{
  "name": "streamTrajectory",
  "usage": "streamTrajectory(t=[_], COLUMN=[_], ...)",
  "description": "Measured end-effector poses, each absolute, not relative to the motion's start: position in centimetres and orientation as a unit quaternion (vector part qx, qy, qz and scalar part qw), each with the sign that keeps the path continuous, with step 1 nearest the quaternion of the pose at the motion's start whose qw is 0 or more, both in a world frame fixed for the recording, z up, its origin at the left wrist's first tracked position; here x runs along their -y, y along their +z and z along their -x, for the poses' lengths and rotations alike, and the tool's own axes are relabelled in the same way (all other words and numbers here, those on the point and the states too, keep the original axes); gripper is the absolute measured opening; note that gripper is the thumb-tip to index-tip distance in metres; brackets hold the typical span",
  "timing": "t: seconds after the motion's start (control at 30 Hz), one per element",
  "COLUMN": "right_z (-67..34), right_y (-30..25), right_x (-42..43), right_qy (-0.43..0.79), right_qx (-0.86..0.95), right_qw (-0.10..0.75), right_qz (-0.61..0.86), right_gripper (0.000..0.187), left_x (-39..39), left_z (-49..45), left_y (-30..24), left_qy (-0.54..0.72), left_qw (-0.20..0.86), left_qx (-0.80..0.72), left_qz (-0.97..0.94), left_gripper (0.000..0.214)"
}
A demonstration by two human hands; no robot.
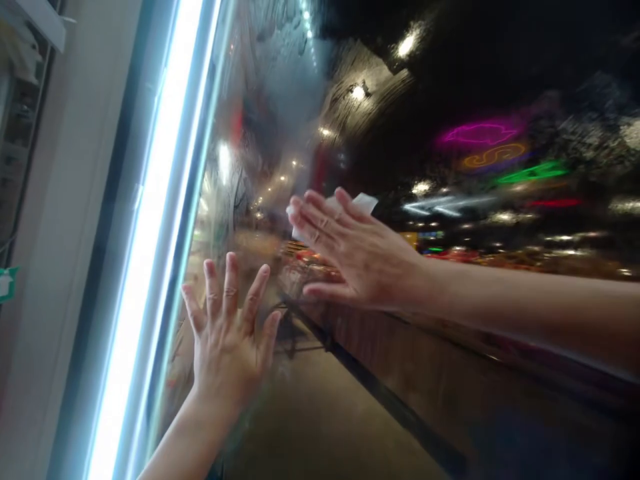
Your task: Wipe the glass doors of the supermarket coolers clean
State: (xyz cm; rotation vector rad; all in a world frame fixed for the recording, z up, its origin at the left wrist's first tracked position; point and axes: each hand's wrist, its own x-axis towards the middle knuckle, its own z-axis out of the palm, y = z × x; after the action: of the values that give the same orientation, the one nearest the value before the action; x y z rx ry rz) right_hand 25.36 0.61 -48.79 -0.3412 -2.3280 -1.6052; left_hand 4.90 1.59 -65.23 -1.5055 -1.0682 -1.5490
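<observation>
A glass pane fills most of the view, with wet-looking smears and streaks on its upper part. Flat against it, fingers stretched out and spread, is my left hand, which holds nothing. Higher and to the right, my right hand presses a folded white tissue or cloth to the glass. Only the edges of this white piece show past the fingers; the rest is hidden under them.
A bright white light tube runs along the left side of the glass, next to a pale frame. A small green item sits at the left edge. Neon signs and lamps glow in or through the glass.
</observation>
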Motion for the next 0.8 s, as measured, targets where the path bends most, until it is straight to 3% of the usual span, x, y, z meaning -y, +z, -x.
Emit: streamTrajectory(t=[0.1, 0.23, 0.43, 0.6, 0.8], right_z=[-25.0, -25.9, -26.3, -26.7, -27.0], right_y=[-47.4, -47.3, -43.3, -43.4, -37.3], right_x=[-0.4, -0.4, -0.6, -0.8, -1.0], right_qy=[-0.545, -0.536, -0.565, -0.571, -0.552], right_qx=[0.812, 0.837, 0.789, 0.814, 0.749], right_qw=[0.167, 0.089, 0.196, 0.089, 0.274], right_qz=[0.129, 0.060, 0.143, 0.056, 0.242], right_gripper=[0.107, 0.109, 0.103, 0.099, 0.100], left_x=[-1.6, -1.6, -1.6, -2.0, -2.2], left_z=[-4.8, -4.8, -4.7, -4.8, -4.8], left_y=[-64.2, -64.3, -63.0, -58.9, -56.5], left_qy=[-0.594, -0.593, -0.586, -0.580, -0.574], left_qw=[0.368, 0.366, 0.376, 0.396, 0.404], left_qx=[0.414, 0.419, 0.414, 0.404, 0.400], left_qz=[0.584, 0.582, 0.586, 0.586, 0.589], left_gripper=[0.075, 0.076, 0.074, 0.069, 0.068])
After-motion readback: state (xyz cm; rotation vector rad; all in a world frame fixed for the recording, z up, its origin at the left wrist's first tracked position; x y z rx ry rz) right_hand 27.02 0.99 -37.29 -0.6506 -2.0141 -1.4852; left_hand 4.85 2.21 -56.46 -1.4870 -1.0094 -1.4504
